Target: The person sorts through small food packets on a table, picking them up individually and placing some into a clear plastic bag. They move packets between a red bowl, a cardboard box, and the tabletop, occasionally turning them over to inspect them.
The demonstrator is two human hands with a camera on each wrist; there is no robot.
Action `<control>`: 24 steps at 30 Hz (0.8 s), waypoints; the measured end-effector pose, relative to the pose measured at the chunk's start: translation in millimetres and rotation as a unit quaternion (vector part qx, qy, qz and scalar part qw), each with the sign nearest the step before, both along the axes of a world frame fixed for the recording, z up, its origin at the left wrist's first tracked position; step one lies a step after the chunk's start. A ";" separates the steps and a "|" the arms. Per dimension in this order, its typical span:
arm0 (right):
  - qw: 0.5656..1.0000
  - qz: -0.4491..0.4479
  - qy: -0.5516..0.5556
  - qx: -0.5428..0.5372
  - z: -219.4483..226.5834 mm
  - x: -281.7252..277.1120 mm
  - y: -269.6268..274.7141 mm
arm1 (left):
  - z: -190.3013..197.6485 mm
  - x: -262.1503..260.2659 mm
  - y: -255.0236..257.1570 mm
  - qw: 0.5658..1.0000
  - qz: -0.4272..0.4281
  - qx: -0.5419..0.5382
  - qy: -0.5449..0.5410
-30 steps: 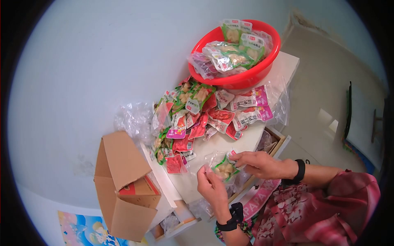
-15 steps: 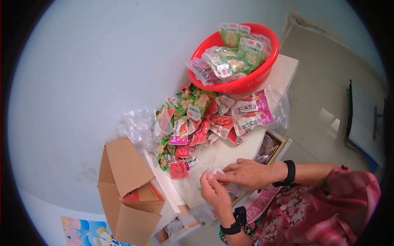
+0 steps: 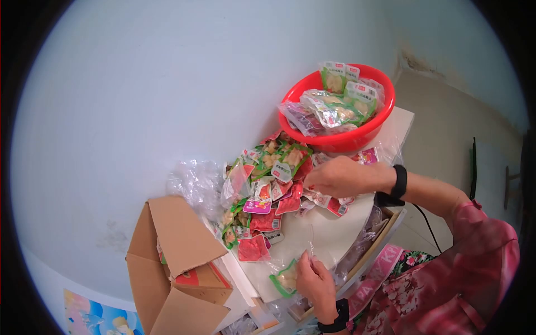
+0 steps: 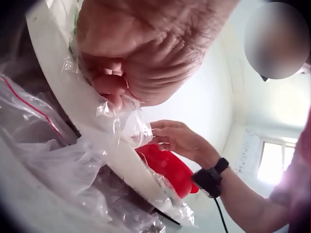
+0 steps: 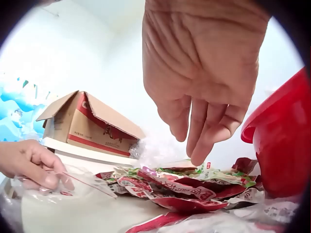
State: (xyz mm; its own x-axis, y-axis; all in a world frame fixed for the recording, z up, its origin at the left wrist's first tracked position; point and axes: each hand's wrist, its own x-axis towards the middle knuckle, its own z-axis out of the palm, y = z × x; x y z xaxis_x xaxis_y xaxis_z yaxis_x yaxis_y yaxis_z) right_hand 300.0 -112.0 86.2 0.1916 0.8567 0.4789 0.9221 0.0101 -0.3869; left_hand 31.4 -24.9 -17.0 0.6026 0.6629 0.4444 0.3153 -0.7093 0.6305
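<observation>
My left hand [image 3: 316,282] pinches a clear zip bag [image 5: 87,184] near the front of the table; a green-edged snack packet [image 3: 286,279] shows through it beside the fingers. Above the heap of red, green and purple snack packets [image 5: 184,189] hovers my right hand [image 3: 352,177]. In the right wrist view that right hand [image 5: 199,82] has its fingers pointing down, relaxed, with nothing between them. The left wrist view shows the left hand [image 4: 146,48] close up, with clear plastic at its fingers.
A red basin [image 3: 365,137] filled with bagged packets stands at the table's far end. An open cardboard box [image 3: 184,234] is at the left, beside crumpled clear plastic [image 3: 198,184]. Along the near edge, an open drawer [image 3: 374,240] contains plastic bags.
My right hand has left the bag and moved up and away over the packet heap. The left hand still holds the bag, now lower in the head view. The head view has shifted.
</observation>
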 end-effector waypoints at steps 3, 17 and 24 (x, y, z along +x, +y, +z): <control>0.999 -0.028 -0.015 0.016 10.1 18.8 30.0 | 0.8 -2.1 4.5 0.999 -0.025 -0.021 -0.012; 0.972 -0.187 -0.060 -0.131 -13.0 61.3 179.8 | 0.0 -1.4 10.7 0.997 -0.062 -0.036 -0.038; 0.966 -0.163 -0.153 -0.133 -34.7 66.8 197.6 | 4.5 1.4 8.5 0.996 -0.056 -0.053 -0.034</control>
State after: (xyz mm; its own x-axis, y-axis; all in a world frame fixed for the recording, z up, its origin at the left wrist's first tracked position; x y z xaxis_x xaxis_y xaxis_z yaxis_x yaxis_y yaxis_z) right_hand 366.8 85.6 51.6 0.3554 0.8758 0.3265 0.9313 -0.3615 -0.0442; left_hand 32.8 -16.3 -12.5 0.6458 0.6391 0.4178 0.1916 -0.6653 0.7215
